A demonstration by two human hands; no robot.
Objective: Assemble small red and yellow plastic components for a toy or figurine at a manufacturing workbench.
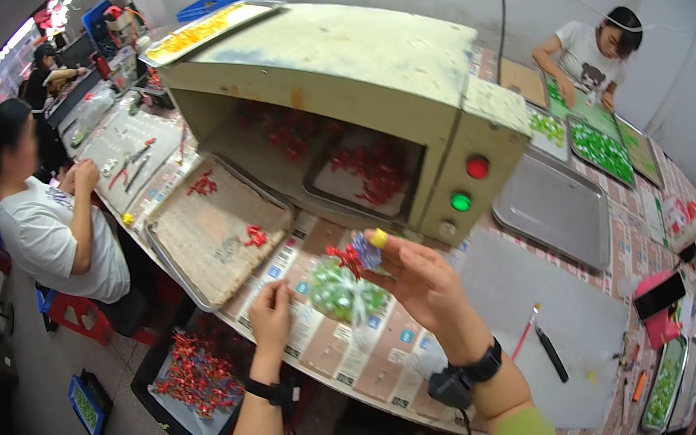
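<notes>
My right hand [427,289] is raised over the table, a yellow band on one fingertip. Its fingers are closed on a small red and purple piece [351,259], whose exact kind I cannot make out. Below that piece lies a tied clear bag of green bits [344,293]. Close to the table's front edge, my left hand [270,318] is closed with fingertips together; whatever it may hold is hidden. Left of it rests a pale-lined metal tray [215,243] with two small red clusters [256,237].
A cream oven-like box [326,54] with a wide opening holds red pieces [368,167]. To the right are a metal tray [554,206], a brush [526,330] and a black-handled tool [552,355]. A black bin of red pieces [199,375] sits below. Co-workers sit left and far right.
</notes>
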